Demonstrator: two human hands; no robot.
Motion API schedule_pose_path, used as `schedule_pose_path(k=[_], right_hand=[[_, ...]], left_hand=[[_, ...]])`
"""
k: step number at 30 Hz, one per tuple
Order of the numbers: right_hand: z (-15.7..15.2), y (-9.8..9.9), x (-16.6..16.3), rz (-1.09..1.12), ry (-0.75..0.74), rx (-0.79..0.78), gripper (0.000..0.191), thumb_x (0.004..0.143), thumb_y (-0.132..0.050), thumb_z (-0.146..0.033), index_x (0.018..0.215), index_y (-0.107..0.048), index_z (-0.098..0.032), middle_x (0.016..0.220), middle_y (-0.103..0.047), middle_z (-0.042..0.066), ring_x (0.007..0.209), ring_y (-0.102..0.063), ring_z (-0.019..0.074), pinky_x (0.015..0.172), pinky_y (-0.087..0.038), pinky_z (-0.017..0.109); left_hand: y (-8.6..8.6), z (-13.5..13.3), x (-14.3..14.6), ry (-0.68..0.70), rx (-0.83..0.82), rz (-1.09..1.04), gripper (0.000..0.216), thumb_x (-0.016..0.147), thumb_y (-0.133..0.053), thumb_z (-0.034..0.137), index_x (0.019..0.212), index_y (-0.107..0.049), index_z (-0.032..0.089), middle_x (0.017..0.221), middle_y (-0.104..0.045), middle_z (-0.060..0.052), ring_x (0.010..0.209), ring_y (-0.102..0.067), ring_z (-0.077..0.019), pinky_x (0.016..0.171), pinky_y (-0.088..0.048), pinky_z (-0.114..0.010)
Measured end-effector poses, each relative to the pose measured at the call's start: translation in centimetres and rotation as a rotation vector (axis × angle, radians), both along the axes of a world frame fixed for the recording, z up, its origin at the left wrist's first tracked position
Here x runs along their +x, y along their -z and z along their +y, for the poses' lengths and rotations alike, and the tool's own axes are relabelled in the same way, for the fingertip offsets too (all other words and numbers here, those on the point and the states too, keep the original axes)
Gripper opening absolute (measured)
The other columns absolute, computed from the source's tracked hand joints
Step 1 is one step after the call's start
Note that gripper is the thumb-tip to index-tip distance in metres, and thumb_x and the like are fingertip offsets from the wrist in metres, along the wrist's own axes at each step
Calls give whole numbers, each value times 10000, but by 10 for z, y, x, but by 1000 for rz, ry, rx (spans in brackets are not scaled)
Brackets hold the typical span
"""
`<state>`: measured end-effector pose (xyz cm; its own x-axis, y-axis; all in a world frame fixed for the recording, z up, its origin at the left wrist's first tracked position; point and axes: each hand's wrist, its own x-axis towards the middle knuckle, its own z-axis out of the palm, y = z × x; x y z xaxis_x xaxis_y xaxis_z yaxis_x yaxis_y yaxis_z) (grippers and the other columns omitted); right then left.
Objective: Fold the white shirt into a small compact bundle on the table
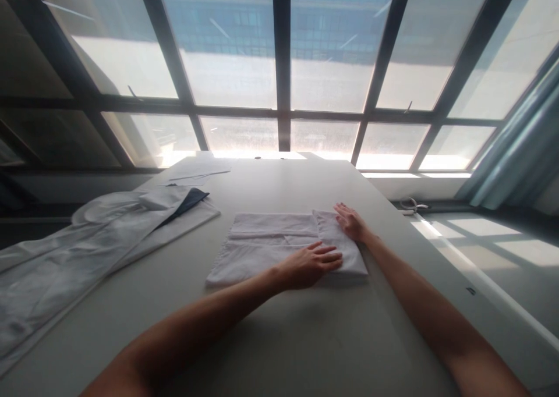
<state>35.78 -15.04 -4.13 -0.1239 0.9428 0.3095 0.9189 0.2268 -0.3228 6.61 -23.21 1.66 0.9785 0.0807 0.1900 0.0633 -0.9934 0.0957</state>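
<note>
A white cloth lies folded flat in the middle of the table, its right end turned over into a flap. My left hand rests palm down on the cloth near its front right part, fingers stretched toward the right. On the right end of the flap, near the back corner, my right hand lies flat with its fingers reaching forward. Both hands are open and grip nothing. Parts of the cloth beneath them are hidden.
A white table extends toward a large window. At the left, a heap of white fabric with a dark patch hangs over the edge. Papers lie behind it. A white cable and blue-grey curtain are at the right.
</note>
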Motion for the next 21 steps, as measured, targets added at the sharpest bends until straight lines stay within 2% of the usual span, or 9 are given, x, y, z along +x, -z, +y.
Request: schedule_pose_path(k=[5,10,16,19,21], right_hand=[[-16,-14,-37,-51,-69,38,556,1062,-371,-349,1577,-475,-168,1673,-362,116,1582,-245,255,1286,-184,488],[-18,-7,-76,-120,-124,-138,607,1091,-301,-422,1637,-374,-166,1689,-319,119,1585,-229,277,1290,-161,502],[-9,-6,-76,-166,43,-225,614,1104,-222,-474,1622,-400,-196,1685,-338,104,1575,-258,276,1279,-176,534],[-9,-8,-74,-163,137,-255,614,1103,-217,-501,1610,-412,-214,1691,-328,101,1575,-253,284,1262,-167,603],[-10,-7,-74,-158,161,-264,604,1104,-222,-499,1606,-413,-223,1694,-321,98,1576,-246,283,1253,-161,630]], left_hand=[[6,-5,0,23,-16,24,503,1024,-475,202,1526,-497,197,1587,-502,-122,1504,-413,-270,1255,-289,-420],[19,-6,0,19,-79,23,536,1081,-453,336,1596,-424,188,1642,-424,-132,1542,-350,-287,1275,-251,-451],[25,-6,-11,5,-172,104,663,1110,-365,484,1688,-199,205,1730,-216,-94,1608,-139,-285,1304,-118,-510],[25,-12,-33,-27,-209,99,731,1100,-373,534,1699,-119,201,1739,-165,-91,1610,-123,-276,1313,-96,-475],[25,-15,-55,-123,-222,65,808,1083,-416,552,1702,-43,190,1744,-126,-102,1611,-121,-276,1315,-116,-444]])
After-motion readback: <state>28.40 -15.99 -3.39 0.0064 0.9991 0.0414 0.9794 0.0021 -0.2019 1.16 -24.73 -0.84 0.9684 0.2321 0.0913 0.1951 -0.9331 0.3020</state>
